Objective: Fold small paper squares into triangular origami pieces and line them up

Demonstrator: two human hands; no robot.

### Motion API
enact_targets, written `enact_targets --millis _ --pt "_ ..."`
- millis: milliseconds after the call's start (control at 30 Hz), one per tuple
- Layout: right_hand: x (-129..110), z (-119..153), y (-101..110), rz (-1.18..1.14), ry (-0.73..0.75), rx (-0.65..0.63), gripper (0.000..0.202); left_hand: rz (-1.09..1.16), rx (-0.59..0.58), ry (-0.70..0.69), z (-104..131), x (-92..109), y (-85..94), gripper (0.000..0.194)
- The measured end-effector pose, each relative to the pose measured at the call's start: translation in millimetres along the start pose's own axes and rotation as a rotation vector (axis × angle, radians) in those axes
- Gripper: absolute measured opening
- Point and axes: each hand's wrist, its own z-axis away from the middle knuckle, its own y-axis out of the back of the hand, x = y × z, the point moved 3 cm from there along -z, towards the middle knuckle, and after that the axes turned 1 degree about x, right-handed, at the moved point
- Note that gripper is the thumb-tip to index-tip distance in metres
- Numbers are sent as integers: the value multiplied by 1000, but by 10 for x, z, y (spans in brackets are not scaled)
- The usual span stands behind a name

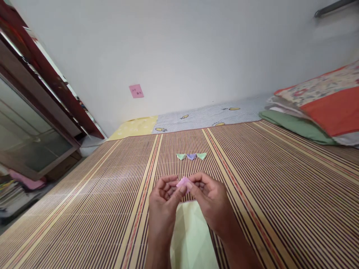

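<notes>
A small folded piece of pink paper (183, 182) is pinched between my two hands. My left hand (166, 195) grips its left side with thumb and fingers. On its right side my right hand (208, 192) presses it between thumb and forefinger. Beyond my hands, three small folded paper triangles lie in a row on the mat: a green one (181, 156), a purple one (191, 156) and another green one (201, 155). Under my wrists spreads a pale yellow-green sheet (192, 235) with crease marks, partly covered by my forearms.
The striped bamboo mat (84, 209) covers the bed. Folded bedding, with an orange patterned cushion (331, 101) and green cloth (294, 125), is piled at the right. A pink note (136, 90) sticks to the wall. At left stands a glass-panelled cabinet (30, 127).
</notes>
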Motion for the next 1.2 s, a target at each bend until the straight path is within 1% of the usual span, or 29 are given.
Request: enact_targets --millis 67,133,200,300,467,567,733,833,933,1000,1100,1200 --pt "-9 0 -4 -26 11 7 17 10 -51 25 -8 -33 3 18" --pt "-15 -5 -5 -31 5 13 17 7 -76 4 -8 -49 7 17" --pt "-18 -14 -5 -29 -14 0 18 5 -73 -29 -3 -50 12 18" --pt "-19 -26 1 -29 -39 -56 22 -7 -70 -57 3 -36 14 17" --pt "-15 -19 36 78 -38 -93 28 -22 -110 -2 2 -27 8 15" --pt "-2 -9 50 160 -57 -108 31 -57 -113 -14 6 -17 16 17" --pt "8 0 62 129 -106 -124 33 -88 -91 -68 19 30 4 19" --pt "-29 0 70 157 -78 -128 32 -93 -101 -27 20 36 -5 19" --pt "-63 -7 75 203 -47 -140 29 -76 -141 22 14 8 5 19" --pt "-56 -14 74 171 -65 -152 29 -39 -159 33 9 -17 20 18" --pt "-16 -20 82 95 -106 -119 31 9 -157 43 3 -38 38 19" --pt "4 -18 91 135 -73 -89 30 -28 -164 67 0 -34 45 20"
